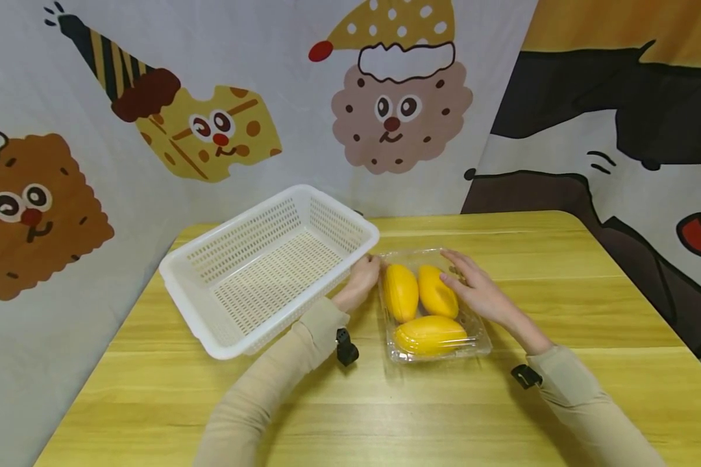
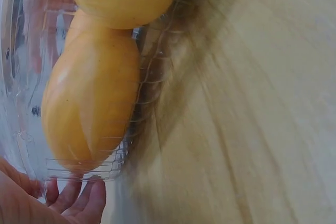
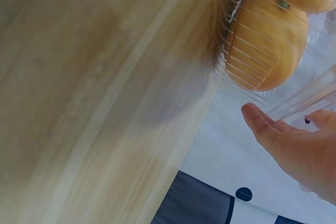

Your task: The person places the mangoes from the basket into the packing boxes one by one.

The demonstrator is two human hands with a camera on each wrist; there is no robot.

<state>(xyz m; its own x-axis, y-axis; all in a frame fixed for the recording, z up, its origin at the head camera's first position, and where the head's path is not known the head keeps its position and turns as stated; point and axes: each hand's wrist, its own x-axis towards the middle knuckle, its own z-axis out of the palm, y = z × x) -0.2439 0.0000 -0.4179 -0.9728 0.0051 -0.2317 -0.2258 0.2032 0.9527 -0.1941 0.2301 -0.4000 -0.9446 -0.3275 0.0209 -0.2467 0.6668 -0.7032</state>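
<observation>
A clear plastic clamshell box on the table holds three yellow mangoes. At its far left corner, my left hand grips the box edge with bent fingers; in the left wrist view, the fingertips meet the box's end beside a mango. My right hand lies along the far right corner, its fingers nearly straight and the thumb over the top. From the right wrist view, the right hand touches the rim, thumb and fingers apart, near a mango.
A white slatted plastic basket stands left of the box, close to my left forearm. Beneath everything is a wood-grain table, with a cartoon-printed cloth hanging behind its far edge. Black straps are on both wrists.
</observation>
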